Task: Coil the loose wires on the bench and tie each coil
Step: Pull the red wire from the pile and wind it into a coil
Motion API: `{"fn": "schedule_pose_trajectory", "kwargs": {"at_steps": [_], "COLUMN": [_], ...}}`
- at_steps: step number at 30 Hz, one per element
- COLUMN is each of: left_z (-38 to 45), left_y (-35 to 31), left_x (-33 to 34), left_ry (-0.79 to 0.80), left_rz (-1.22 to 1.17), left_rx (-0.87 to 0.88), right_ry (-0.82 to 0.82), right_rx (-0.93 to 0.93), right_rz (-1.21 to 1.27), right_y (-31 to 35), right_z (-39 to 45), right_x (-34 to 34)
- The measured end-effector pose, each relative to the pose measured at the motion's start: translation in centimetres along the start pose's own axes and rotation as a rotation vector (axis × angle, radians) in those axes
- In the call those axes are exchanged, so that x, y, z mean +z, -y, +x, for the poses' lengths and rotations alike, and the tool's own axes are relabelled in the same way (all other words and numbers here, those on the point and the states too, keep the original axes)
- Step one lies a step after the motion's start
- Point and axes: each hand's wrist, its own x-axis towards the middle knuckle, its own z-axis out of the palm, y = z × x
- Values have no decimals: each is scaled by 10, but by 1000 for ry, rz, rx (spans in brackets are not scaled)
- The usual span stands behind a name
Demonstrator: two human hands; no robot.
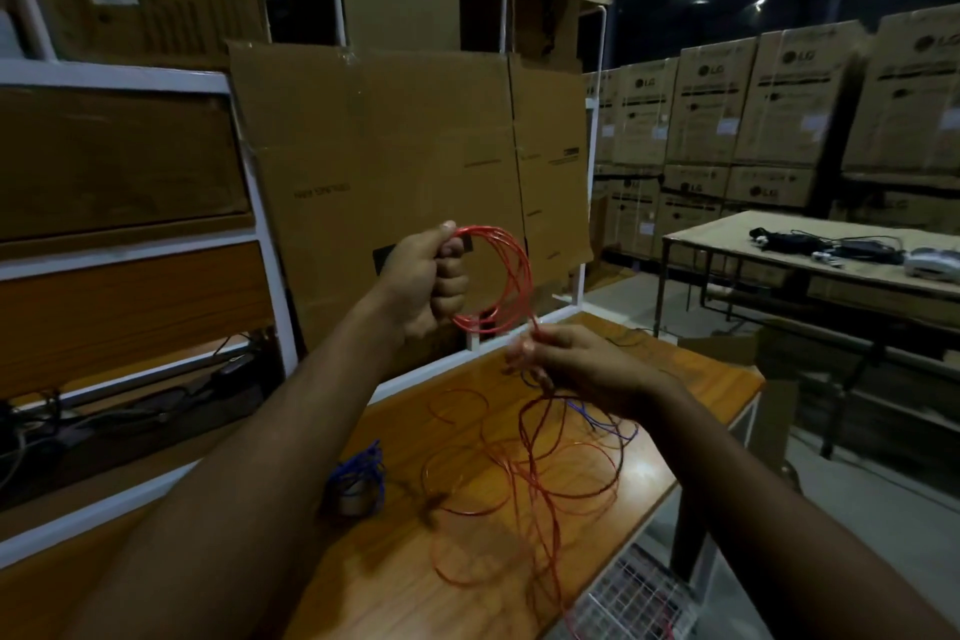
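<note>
The left hand [426, 276] is curled tight round one side of a red coil [498, 276], several turns held up above the bench [691, 379]; the fingers wrap the bundle at its 9 o'clock edge, which looks the right place to hold, since it pins all turns together. From the coil's 5 o'clock the wire runs down to the right hand [566, 364], whose fingers pinch it; that hand is blurred, so the exact pinch is unclear. The wire looks thin, light and springy: it probably keeps its loops, will want to spring open if the hold loosens, and may slide through the fingers. Below the right hand, at 6 o'clock, the loose red wire [530, 494] sprawls in overlapping loops on the bench, likely to snag on itself as it feeds up. A blue wire [602, 424] crosses the tangle at its 1 o'clock and could be dragged along. A blue coil [363, 473] lies at 9 o'clock of the tangle, apart from it. A wire basket [634, 598] sits off the bench edge at 5 o'clock, where one red strand trails.
</note>
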Motion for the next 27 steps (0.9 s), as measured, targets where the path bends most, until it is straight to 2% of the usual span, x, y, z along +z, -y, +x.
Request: {"fn": "schedule_pose_trajectory", "kwargs": {"at_steps": [2,5,6,7,10,14,20,23,25,27], "left_z": [0,1,1,2,2,1,3,2,2,2], "left_y": [-5,-6,-5,-4,-1,7,11,10,11,12], "left_x": [-1,2,4,6,9,10,12,15,17,18], "left_ry": [-8,-23,-24,-24,-17,-35,-41,-40,-40,-44], "left_rz": [-24,-28,-29,-33,-36,-32,-69,-40,-28,-30], "left_rx": [12,38,40,40,29,12,1,-1,0,5], "right_ry": [-26,-137,-156,-147,6,156,72,-13,-14,-58], "right_rx": [5,0,16,43,131,193,194,178,186,183], "right_rz": [-105,-672,-732,-669,-268,-139,-130,-424,-551,-425], "right_y": [-11,-13,-13,-13,-15,-16,-23,-21,-16,-8], "right_z": [-3,0,1,1,-4,-11,-18,-20,-20,-22], "right_x": [-4,-4,-3,-2,-3,-13,-20,-20,-20,-19]}}
